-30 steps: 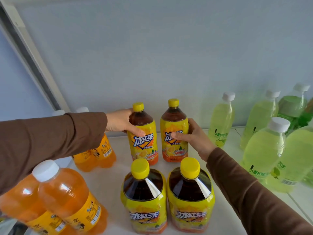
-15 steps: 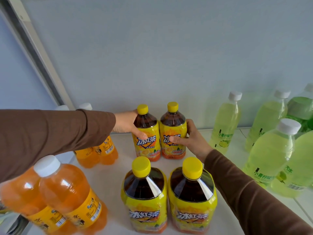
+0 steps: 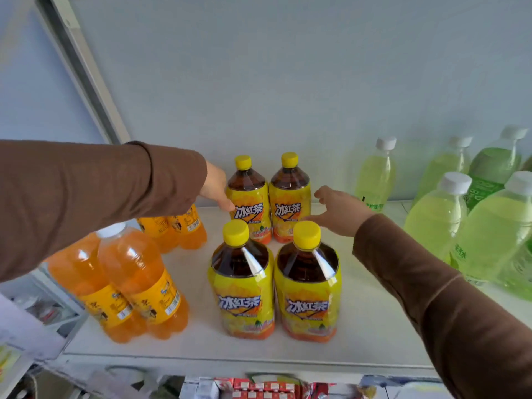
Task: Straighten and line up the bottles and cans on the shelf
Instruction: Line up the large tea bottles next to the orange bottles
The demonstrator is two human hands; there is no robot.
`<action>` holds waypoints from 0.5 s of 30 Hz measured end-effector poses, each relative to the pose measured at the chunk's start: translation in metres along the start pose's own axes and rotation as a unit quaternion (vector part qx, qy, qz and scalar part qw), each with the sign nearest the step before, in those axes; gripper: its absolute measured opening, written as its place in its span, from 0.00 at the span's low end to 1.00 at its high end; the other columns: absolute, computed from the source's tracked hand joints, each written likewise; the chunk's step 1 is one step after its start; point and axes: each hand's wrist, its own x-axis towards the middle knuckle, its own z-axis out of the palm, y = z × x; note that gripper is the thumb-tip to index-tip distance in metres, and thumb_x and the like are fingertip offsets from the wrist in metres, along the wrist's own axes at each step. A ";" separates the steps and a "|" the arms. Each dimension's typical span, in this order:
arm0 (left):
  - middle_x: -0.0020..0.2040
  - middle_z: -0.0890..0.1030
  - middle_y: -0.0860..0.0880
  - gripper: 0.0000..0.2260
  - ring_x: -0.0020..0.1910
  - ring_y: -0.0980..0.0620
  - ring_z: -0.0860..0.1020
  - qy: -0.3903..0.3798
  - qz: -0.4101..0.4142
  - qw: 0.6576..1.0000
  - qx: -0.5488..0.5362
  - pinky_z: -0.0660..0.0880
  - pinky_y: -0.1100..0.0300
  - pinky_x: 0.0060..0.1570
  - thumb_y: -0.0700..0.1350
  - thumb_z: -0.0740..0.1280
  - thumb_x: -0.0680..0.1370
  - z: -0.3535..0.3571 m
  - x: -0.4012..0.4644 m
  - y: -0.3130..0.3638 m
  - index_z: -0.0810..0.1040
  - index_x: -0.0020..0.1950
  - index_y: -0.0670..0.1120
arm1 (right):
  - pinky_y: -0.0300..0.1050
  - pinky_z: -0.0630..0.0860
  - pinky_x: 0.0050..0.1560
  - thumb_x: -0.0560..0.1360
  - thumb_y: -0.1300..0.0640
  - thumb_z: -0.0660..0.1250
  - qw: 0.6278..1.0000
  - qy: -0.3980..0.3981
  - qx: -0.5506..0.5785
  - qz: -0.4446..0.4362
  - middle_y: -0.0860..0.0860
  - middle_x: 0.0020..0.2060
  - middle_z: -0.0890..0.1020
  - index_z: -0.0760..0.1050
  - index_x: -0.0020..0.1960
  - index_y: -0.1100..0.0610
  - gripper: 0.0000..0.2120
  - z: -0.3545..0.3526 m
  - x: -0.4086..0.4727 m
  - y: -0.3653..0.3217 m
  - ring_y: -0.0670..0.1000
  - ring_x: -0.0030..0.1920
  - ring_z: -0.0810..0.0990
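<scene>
Several iced tea bottles with yellow caps stand upright in a tight square on the white shelf (image 3: pixel 374 326). The back left tea bottle (image 3: pixel 247 197) and the back right tea bottle (image 3: pixel 290 194) touch side by side; the front left tea bottle (image 3: pixel 241 283) and the front right tea bottle (image 3: pixel 308 286) stand before them. My left hand (image 3: pixel 216 188) rests its fingertips against the back left bottle's side. My right hand (image 3: pixel 336 211) hovers open just right of the back right bottle, fingers spread, apart from it.
Orange soda bottles (image 3: pixel 138 283) stand at the front left, with more orange soda (image 3: pixel 178 228) behind under my left sleeve. Pale green lemon drink bottles (image 3: pixel 437 220) crowd the right side. The shelf's front edge (image 3: pixel 230 361) lies below; packaged goods (image 3: pixel 259 387) sit on a lower level.
My right hand has let go of the back right tea bottle and opened beside it. My left hand has loosened to fingertip contact. The view has pulled back and up.
</scene>
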 end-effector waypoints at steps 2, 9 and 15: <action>0.70 0.76 0.44 0.31 0.67 0.44 0.75 0.045 0.010 0.999 0.004 0.71 0.53 0.65 0.62 0.64 0.78 -0.005 -0.022 0.003 0.71 0.73 0.43 | 0.50 0.73 0.62 0.73 0.39 0.71 1.000 0.010 -0.026 -0.015 0.54 0.68 0.76 0.65 0.73 0.55 0.35 -0.015 -0.017 -0.004 0.57 0.65 0.76; 0.72 0.73 0.47 0.26 0.70 0.46 0.72 0.232 0.108 0.966 -0.042 0.70 0.52 0.66 0.58 0.67 0.78 -0.011 -0.094 0.016 0.70 0.74 0.49 | 0.50 0.73 0.62 0.76 0.42 0.70 0.991 0.108 -0.047 -0.068 0.53 0.65 0.79 0.71 0.71 0.53 0.28 -0.059 -0.077 -0.020 0.56 0.64 0.76; 0.71 0.74 0.49 0.25 0.68 0.47 0.72 0.315 0.167 0.930 -0.094 0.69 0.54 0.62 0.60 0.68 0.76 0.012 -0.157 0.051 0.72 0.71 0.52 | 0.50 0.73 0.59 0.76 0.42 0.69 0.977 0.180 -0.064 -0.099 0.51 0.62 0.80 0.74 0.69 0.51 0.25 -0.070 -0.149 -0.016 0.54 0.62 0.76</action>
